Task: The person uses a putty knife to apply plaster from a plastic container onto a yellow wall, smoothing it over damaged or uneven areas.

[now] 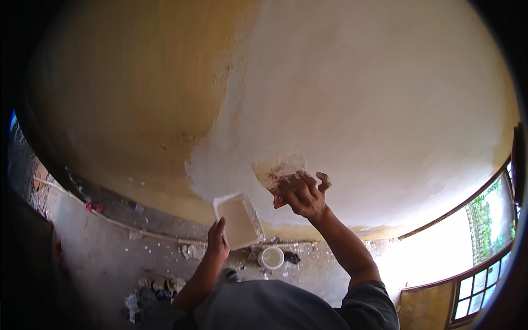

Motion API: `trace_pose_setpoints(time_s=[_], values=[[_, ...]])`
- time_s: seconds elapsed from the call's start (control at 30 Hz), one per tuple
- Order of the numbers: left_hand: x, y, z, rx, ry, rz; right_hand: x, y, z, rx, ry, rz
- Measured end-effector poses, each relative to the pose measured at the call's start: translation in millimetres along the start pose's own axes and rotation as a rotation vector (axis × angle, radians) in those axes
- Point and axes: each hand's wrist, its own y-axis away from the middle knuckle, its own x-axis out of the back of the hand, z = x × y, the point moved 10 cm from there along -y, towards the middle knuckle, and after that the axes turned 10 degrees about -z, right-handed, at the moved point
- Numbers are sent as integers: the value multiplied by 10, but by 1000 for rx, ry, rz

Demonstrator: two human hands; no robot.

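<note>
My right hand (303,193) grips a wide putty knife (279,169) by its reddish handle end. Its pale, smeared blade lies against the wall (352,110), on the whitish coated part. My left hand (218,240) holds a white rectangular tub (238,221) by its near left side, thumb over the rim. A smooth, pale paste covers the inside of the tub. To the left and along the bottom, the wall shows bare yellowish paint (137,99), with a ragged edge where the white coat stops.
Below me on the speckled floor stands a white bucket (271,258). Crumpled plastic and scraps (159,289) lie at the lower left. A long pole (118,224) runs along the wall's foot. Framed windows (481,289) and a bright opening are at the right.
</note>
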Motion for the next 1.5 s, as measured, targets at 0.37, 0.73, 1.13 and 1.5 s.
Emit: trace_pose_setpoints(time_s=[0.37, 0.73, 1.13, 1.5], values=[[-738, 54, -98, 108, -10, -44, -612, 1128, 70, -1289, -1534, -235], [-914, 25, -293, 160, -39, -72, -946, 2213, -437, -1766, -2057, 8], [-1183, 71, -480, 228, -27, -155, -1134, 2235, -491, -1833, -2439, 395], [-1247, 110, -541, 260, -114, -152, -1457, 2457, -464, -1828, -2436, 493]])
